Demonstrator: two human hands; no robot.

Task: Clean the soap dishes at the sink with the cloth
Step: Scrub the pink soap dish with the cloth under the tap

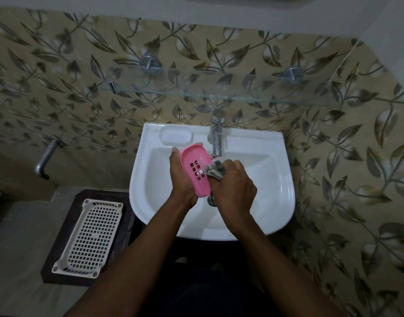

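Left hand (181,179) clamps the pink soap dish (195,171) tilted over the basin (276,179), so drips fall inside; right hand (234,188) bunches the cloth (215,172) against its slots.

There were 2 soap dishes — 1 pink soap dish (195,171) with drain holes and 1 white soap dish (176,136) on the rim of the 1 sink (274,179). There was 1 cloth (215,172), 1 tap (215,133), 1 glass shelf (219,97) on 2 round metal mounts, and 1 white perforated tray (89,234) — plus 2 hands, the left hand (181,179) and the right hand (235,186).
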